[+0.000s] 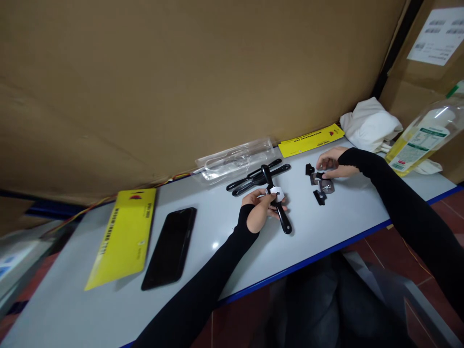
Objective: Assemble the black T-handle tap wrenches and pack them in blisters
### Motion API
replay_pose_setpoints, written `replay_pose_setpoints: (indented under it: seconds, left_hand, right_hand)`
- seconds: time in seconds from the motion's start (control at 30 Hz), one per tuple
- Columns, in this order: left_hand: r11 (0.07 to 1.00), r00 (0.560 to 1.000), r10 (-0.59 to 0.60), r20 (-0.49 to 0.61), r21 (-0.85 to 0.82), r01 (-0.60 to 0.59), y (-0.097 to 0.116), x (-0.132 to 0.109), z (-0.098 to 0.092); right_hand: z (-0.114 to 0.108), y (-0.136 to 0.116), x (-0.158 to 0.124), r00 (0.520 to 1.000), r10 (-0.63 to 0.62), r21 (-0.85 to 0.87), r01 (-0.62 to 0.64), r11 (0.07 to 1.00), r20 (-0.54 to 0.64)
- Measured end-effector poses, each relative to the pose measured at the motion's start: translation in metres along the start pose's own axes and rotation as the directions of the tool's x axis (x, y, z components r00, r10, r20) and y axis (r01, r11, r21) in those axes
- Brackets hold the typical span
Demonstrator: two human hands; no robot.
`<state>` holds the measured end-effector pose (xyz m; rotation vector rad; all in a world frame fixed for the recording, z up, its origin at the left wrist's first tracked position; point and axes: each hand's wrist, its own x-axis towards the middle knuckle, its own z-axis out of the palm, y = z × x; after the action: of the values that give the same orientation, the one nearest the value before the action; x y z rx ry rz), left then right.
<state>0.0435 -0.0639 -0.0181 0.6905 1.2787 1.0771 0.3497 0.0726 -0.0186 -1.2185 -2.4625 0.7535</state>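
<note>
My left hand (260, 208) is closed around the middle of a black spokeshave (285, 223), its two handles sticking out above and below my fingers. A pale metal blade (277, 194) lies against the tool's centre, under my thumb. My right hand (335, 164) is over a small group of loose parts, thumb and fingers apart, fingertips at a small black piece. In that group are grey metal blades (327, 186), a black cap piece (309, 169) and another black cap piece (319, 197). Behind my left hand, more black spokeshaves (242, 187) lie side by side on the table.
Clear plastic packaging (235, 159) lies along the cardboard wall, beside a yellow card (311, 139). Another yellow card (125, 237) and a black phone (170, 246) are at left. A bottle of yellow liquid (422, 135) and a white cloth bundle (369, 124) stand at the right end.
</note>
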Motion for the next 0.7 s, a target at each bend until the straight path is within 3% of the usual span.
replay_pose_setpoints:
  seconds: [0.23,0.43,0.53,0.7]
  left_hand:
    - [1.000,1.000,-0.005,0.014,-0.013,0.005,-0.004,0.003,-0.004]
    - [1.000,1.000,0.015,0.021,0.001,-0.015,-0.004,0.003,-0.002]
    - [1.000,0.998,0.015,0.062,-0.008,-0.015,-0.004,0.004,-0.002]
    - [1.000,0.995,-0.001,0.100,-0.002,0.001,0.000,0.002,-0.003]
  right_hand:
    - [0.007,-0.001,0.004,0.996,0.077,0.141,-0.082,0.987,0.037]
    - [0.000,-0.003,0.003,0.995,0.051,0.267,-0.072,0.961,0.084]
    - [-0.004,-0.027,-0.002,0.999,-0.002,0.324,-0.012,0.946,0.044]
    - [0.012,-0.091,-0.011,0.968,-0.160,0.406,0.228,0.885,-0.194]
